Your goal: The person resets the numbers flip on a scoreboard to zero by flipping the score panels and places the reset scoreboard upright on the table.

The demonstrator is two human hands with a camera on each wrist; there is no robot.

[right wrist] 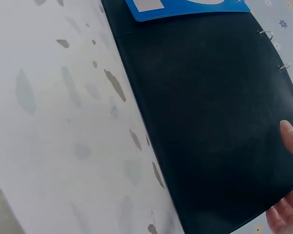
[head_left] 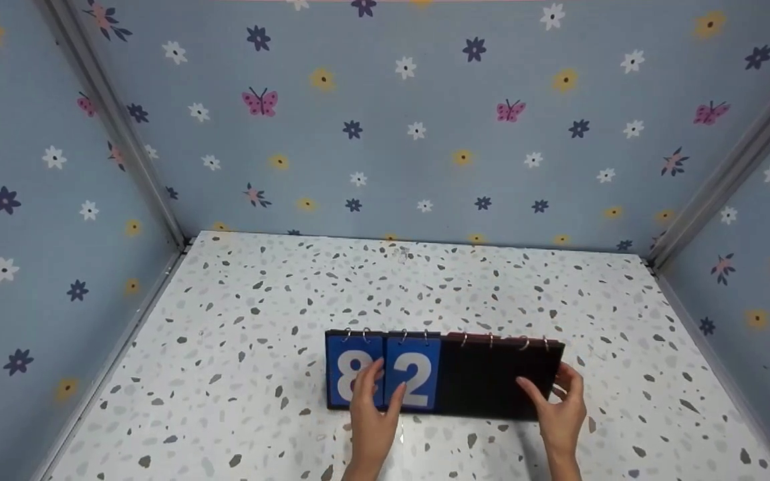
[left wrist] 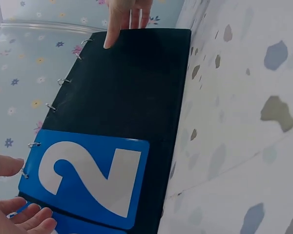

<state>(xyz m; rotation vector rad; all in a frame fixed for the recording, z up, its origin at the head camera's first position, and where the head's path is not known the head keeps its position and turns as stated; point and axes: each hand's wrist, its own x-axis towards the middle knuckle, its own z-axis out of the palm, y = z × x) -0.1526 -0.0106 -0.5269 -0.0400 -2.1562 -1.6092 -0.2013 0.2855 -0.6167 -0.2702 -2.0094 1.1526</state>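
A black flip scoreboard (head_left: 482, 381) stands on its long edge, leaning back slightly. A blue card with a white 8 (head_left: 347, 361) and a blue card with a white 2 (head_left: 418, 381) hang from rings on its left half. The right half shows bare black board. My left hand (head_left: 373, 421) is in front of the two cards, fingers loosely spread, thumb over the edge of the 2. At the right end my right hand (head_left: 562, 407) grips the board, thumb (right wrist: 292, 139) on the front face and fingers behind the edge.
Under the scoreboard lies a white speckled tabletop (head_left: 258, 321). Blue panels with flowers and butterflies (head_left: 392, 133) enclose it at the back and both sides, with grey metal posts (head_left: 117, 127) in the rear corners. Metal rings (head_left: 524, 343) line the board's top edge.
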